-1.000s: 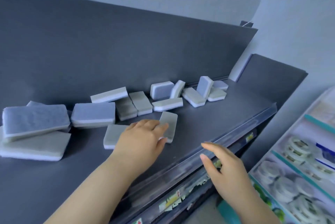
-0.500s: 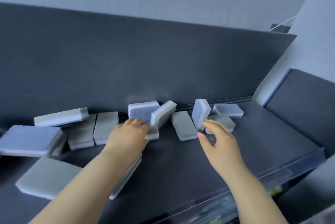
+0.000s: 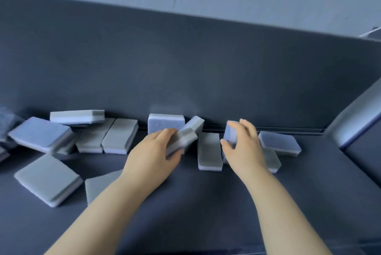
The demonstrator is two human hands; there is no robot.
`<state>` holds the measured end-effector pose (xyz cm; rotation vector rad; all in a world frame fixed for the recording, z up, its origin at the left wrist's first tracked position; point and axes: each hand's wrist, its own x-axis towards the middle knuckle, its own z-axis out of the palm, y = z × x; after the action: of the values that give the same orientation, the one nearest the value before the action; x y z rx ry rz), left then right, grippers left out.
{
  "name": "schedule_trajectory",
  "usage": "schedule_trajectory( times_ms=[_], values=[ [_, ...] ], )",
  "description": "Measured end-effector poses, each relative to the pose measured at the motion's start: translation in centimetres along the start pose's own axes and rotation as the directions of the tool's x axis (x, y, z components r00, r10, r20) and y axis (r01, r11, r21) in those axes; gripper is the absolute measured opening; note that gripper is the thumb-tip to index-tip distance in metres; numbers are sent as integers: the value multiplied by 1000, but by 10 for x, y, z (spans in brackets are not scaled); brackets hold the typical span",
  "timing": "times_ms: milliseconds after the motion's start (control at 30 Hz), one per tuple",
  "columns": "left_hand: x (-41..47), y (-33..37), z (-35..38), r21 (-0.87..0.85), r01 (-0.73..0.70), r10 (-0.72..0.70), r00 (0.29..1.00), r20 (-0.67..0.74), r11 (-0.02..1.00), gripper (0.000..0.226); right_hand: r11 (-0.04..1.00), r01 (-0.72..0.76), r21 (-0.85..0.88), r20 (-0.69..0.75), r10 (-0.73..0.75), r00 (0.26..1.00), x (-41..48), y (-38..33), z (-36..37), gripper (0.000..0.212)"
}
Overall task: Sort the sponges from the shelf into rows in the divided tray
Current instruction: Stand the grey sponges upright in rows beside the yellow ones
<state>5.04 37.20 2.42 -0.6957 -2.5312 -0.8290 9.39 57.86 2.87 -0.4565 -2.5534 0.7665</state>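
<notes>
Nearest the camera, two bare forearms reach forward over the dark blue-grey shelf surface (image 3: 206, 203); a large flat grey square sponge (image 3: 48, 179) lies low on the left, well apart from either hand, and a second grey slab (image 3: 101, 184) shows partly from under the left forearm. Further in, the left hand (image 3: 152, 157) is closed on a small grey rectangular sponge with a white underside (image 3: 181, 142), thumb below and fingers over its near end; its long axis runs up and to the right, tilted off the shelf. The right hand (image 3: 243, 149) is half curled round an upright pale blue sponge block (image 3: 229, 133), thumb at its near side, fingers arched over the top; contact looks likely, though a firm grip cannot be told. Between the hands a grey sponge (image 3: 209, 151) lies flat, long axis pointing away; either hand is just beside it. Against the dark back panel (image 3: 185, 65) lean more sponges; the divided tray is out of view, so each hand probably must carry its piece back toward the person.
</notes>
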Motion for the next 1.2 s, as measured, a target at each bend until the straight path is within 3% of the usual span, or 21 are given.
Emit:
schedule_trajectory(
  times_ms=[67,167,333,433,567,667,800,900,1067,1200],
  values=[
    [-3,11,2,-234,142,-136,990,42,962,41,1000,14,13,-19,-14,1000,-1,1,2,42],
    [-6,18,7,-427,214,-182,977,116,878,56,998,13,64,-40,-11,999,-4,2,1,35],
    [-10,26,6,-390,192,-196,980,29,901,38,970,2,244,-198,47,979,-19,-3,-21,41],
    [-11,36,0,-480,192,-234,972,-27,856,36,922,61,383,-279,53,959,-32,-13,-30,51],
    [-11,55,0,-653,236,-212,970,118,719,39,888,171,426,-327,-25,945,-49,-26,-21,50],
    [-6,62,11,-651,221,-105,972,212,726,41,873,205,443,-283,-81,956,-52,-26,-8,46],
    [0,48,31,-547,117,44,961,272,829,35,853,53,519,-151,31,988,-45,-13,1,44],
    [-1,42,32,-539,124,54,951,303,833,33,841,10,541,-125,68,990,-45,-5,5,40],
    [-2,38,16,-530,145,17,957,289,836,73,807,31,589,-141,65,988,-53,-14,6,41],
    [-6,30,-8,-510,154,-13,963,269,846,62,788,89,609,-169,20,985,-64,-37,6,37]
  ],
)
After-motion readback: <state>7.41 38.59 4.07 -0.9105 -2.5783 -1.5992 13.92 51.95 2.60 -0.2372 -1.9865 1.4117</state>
